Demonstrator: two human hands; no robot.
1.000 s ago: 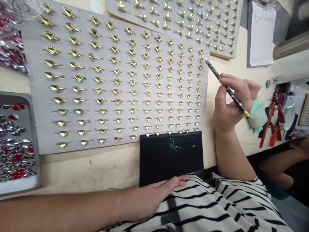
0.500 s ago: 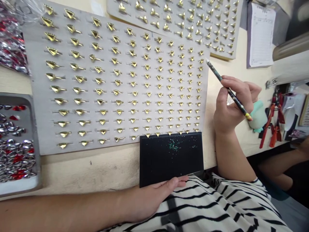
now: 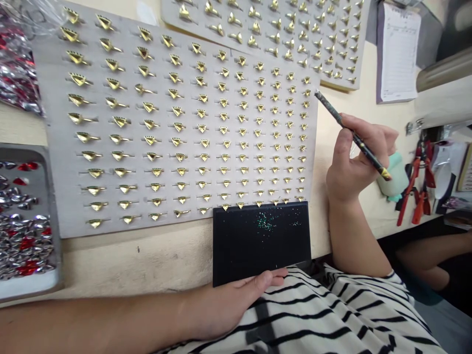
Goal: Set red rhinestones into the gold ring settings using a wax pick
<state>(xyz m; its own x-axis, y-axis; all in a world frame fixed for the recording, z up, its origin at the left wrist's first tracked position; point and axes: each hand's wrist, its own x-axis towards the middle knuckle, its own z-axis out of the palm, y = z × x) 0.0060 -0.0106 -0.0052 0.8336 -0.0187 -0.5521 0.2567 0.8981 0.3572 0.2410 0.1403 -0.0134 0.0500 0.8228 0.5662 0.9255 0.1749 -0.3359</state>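
My right hand (image 3: 359, 155) pinches a dark patterned pencil (image 3: 334, 113) between thumb and fingers. Its pale tip points up and left, near the right edge of a grey board (image 3: 55, 172). Rows of gold rings (image 3: 204, 143) with triangular tops stand in that board. My left hand (image 3: 245, 295) lies along the near edge of a black tray (image 3: 258, 255), its visible fingers stretched out. Part of that hand is hidden. Tiny glittering stones (image 3: 264, 221) are scattered near the tray's far side, which meets the ring board.
At left stands a grey tray (image 3: 55, 196) of silver and red stones, below a plastic bag (image 3: 18, 69) of similar ones. A second ring board (image 3: 265, 29) lies behind. To the right are a notepad (image 3: 398, 54), a mint-green object (image 3: 394, 172), red-handled pliers (image 3: 409, 191) and another person's arm (image 3: 435, 250).
The pencil's rear end has swung slightly right and its tip has barely shifted. My left hand and the black tray look unmoved.
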